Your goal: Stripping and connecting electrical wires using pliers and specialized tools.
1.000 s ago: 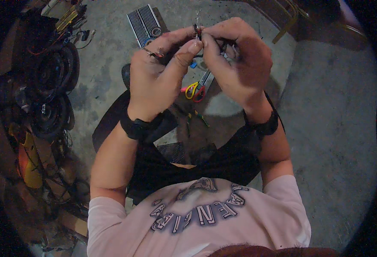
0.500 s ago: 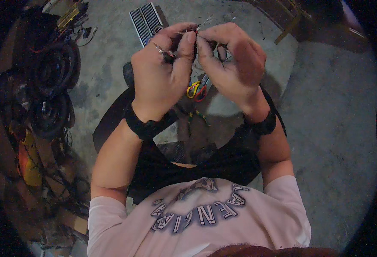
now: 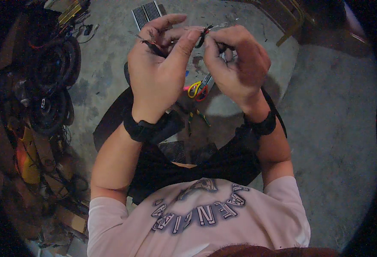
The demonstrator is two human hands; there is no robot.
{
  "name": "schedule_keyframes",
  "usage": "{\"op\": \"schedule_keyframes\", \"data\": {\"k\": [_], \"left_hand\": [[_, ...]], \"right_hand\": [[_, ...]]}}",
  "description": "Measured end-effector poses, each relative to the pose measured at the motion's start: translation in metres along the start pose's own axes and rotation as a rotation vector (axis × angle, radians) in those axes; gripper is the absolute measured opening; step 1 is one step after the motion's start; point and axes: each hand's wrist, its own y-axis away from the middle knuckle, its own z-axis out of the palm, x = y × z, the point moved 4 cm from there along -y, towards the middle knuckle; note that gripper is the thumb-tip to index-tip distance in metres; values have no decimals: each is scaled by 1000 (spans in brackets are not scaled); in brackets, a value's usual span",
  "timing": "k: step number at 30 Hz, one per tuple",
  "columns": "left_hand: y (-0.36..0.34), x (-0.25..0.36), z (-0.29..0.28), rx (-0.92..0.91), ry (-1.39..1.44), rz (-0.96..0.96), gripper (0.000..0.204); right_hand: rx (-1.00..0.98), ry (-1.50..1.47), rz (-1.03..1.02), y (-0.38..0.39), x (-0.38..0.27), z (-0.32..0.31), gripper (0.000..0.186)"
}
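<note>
Both my hands are raised in front of me over the floor. A black cable (image 3: 155, 48) with frayed bare wire ends lies in my left hand (image 3: 157, 77), sticking out between thumb and index finger. The index finger of that hand is lifted and partly stretched. Between the two hands is another black cable end (image 3: 204, 35) with a bit of red and loose bare strands. My right hand (image 3: 240, 64) pinches it with thumb and index finger, its other fingers curled. Whether both ends belong to one cable is hidden by my hands.
Scissors (image 3: 198, 90) with yellow and red handles lie on the floor below my hands, pliers (image 3: 203, 118) with green-yellow handles nearer me. A finned metal box (image 3: 146, 16) stands beyond. At left are round black speaker-like parts (image 3: 49, 111), cables and a cardboard piece (image 3: 75, 222).
My left thumb and index finger have opened away from the cable end by my right hand, the index finger lifting. My right hand has shifted slightly right, still pinching.
</note>
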Motion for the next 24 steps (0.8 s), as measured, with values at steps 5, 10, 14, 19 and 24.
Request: {"op": "schedule_keyframes", "data": {"k": [5, 10, 14, 19, 24], "left_hand": [[2, -2, -3, -21, -69, -62, 17], [2, -7, -7, 1, -86, -79, 14], [3, -5, -10, 15, -118, -55, 11], [1, -9, -15, 23, -149, -64, 11], [-1, -11, -16, 40, -178, -113, 12]], "right_hand": [[13, -1, -7, 3, 0, 1, 25], [-8, -23, -39, 3, -2, 5, 28], [-77, -26, -121, 4, 3, 7, 31], [-94, 60, -246, 9, -1, 10, 32], [-54, 105, -272, 16, 7, 15, 32]]}}
